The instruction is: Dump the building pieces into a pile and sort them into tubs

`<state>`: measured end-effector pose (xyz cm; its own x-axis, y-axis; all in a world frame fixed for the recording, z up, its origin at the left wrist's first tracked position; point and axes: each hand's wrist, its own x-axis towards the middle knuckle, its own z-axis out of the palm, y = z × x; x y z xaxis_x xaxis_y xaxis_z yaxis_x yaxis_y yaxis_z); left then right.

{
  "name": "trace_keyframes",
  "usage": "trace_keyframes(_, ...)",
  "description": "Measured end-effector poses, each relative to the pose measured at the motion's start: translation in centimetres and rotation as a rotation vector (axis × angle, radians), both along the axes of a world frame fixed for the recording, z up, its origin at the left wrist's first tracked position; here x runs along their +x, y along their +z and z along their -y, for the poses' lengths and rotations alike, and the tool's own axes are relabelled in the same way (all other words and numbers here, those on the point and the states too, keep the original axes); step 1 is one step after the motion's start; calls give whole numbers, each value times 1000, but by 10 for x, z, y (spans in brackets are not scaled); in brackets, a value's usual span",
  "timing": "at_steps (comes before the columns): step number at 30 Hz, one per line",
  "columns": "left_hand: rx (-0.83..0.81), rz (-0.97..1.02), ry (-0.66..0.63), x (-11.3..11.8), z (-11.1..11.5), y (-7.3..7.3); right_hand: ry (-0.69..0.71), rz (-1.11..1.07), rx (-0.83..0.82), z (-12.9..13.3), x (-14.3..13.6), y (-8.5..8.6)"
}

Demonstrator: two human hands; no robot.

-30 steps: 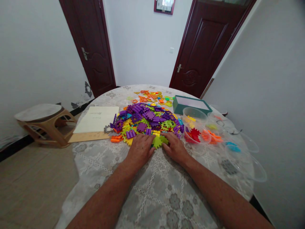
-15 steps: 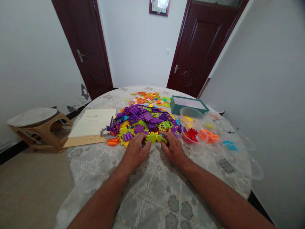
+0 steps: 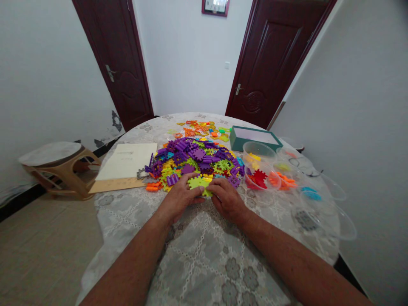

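Note:
A lime-green toothed gear piece (image 3: 196, 182) is pinched in my left hand (image 3: 182, 196), thumb on top and fingers around its far side. My right hand (image 3: 228, 200) has its fingers closed at the right edge of the same piece; whether a second piece is joined there I cannot make out. Just beyond both hands rises a heap of plastic gear toys (image 3: 198, 155), mostly purple, with lime, yellow and blue ones among them. Several orange connector pieces (image 3: 154, 186) lie at the heap's left front edge.
Clear plastic tubs (image 3: 259, 148) with red, yellow, orange and blue pieces stand on the right. Behind them is a green box (image 3: 236, 142). An open paper folder (image 3: 127, 163) lies left, near a stool (image 3: 68, 170). Orange and yellow pieces (image 3: 197, 127) are scattered at the back.
My hands have come closer together. The lime gear piece now sits more in my left hand, and my right fingers have closed in at its right edge. The view has shifted slightly.

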<state>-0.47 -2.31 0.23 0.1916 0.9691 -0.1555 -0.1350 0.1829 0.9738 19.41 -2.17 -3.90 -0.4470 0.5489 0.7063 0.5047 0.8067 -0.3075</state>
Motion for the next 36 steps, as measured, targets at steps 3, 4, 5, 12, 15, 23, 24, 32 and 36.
trace_keyframes(3, 31, 45, 71, -5, -4, 0, 15, 2, -9, 1, 1, 2)
trace_keyframes(4, 46, 67, 128, -8, -6, 1, 0, -6, -17, 1, 2, 1)
trace_keyframes(5, 64, 93, 196, -12, -9, 2, -16, -12, -25, 0, 3, 0)
trace_keyframes(12, 162, 282, 481, -29, -22, 5, 6, 194, -123, -2, -7, -13)
trace_keyframes(15, 153, 293, 478, -26, -22, 4, 1, 287, -158, 1, -16, -12)
trace_keyframes(23, 98, 249, 423, -18, -18, 0, -13, 227, -217, -2, -7, -11)
trace_keyframes(24, 100, 228, 410, -18, -18, -1, -33, 202, -238, -2, -5, -11)
trace_keyframes(32, 83, 232, 371, -15, -15, 0, -279, -61, -609, -7, 7, -6)
trace_keyframes(36, 80, 212, 354, -15, -14, 0, -310, -133, -698, -10, 12, -3)
